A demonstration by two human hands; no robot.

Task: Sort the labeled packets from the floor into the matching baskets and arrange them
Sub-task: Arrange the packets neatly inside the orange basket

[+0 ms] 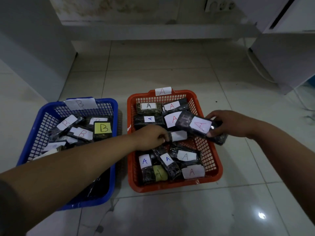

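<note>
Two plastic baskets sit side by side on the pale tiled floor point(170, 217). The blue basket point(27, 147) on the left carries a paper tag marked B on its far rim, and the dark packets inside it bear B labels, one of them on a yellow label point(102, 127). The red basket point(215, 160) on the right has an A tag point(163, 91) on its far rim and holds dark packets with A labels, laid in rough rows at the far end and more loosely at the near end.

The right hand point(228, 123) grips a dark packet point(198, 126) with a red A on its white label; fingers and thumb are wrapped round its right end, and it is held tilted above the right side of the red basket, over the rim.

The left hand point(151, 137) reaches across the blue basket into the middle of the red one, its fingers curled and pinching the left end of a white-labelled packet point(179, 135) lying there.

A white cabinet point(288, 57) stands at the far right.
</note>
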